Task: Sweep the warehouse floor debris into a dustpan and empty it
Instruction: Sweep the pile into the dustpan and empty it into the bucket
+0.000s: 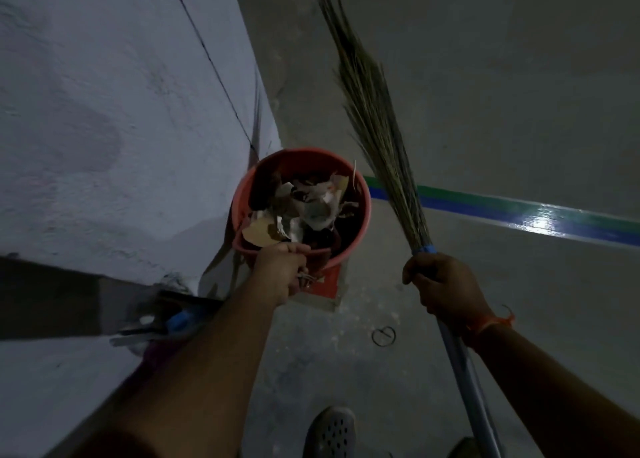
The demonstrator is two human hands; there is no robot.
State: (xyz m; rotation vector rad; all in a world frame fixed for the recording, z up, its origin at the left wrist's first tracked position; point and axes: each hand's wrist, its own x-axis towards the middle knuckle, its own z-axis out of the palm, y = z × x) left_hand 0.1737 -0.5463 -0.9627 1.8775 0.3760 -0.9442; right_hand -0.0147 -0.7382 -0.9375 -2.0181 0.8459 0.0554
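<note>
A person looks down at a round red plastic bucket (360, 194) standing on a grey concrete floor (485, 284), close against a pale painted wall (104, 111) on the bucket's left. The bucket is heaped with debris (304, 212): crumpled paper scraps, dry brown leaves and foil-like bits. The left hand (280, 274) reaches to the bucket's near rim, fingers curled around something small and metallic, apparently the red dustpan (327, 281) whose flat edge shows just below the rim; the exact hold is hard to make out in the dim light. The right hand (446, 288), to the right of the bucket, is closed firmly around the handle of a long grass broom (374, 118), whose dry straw bristles point up and away past the bucket's right side, with a blue band where bristles meet the grey pole. This looks like the emptying step, with the swept debris already in the bucket. The next move likely calls for lifting the dustpan clear without tipping the bucket. A blue and green painted stripe (519, 212) runs across the floor beyond the bucket to the right. Nearer than the bucket lie a small metal ring (383, 336), the person's dark perforated shoe (332, 433), and blurred tools (166, 322) by the wall, which crowd the left arm.
</note>
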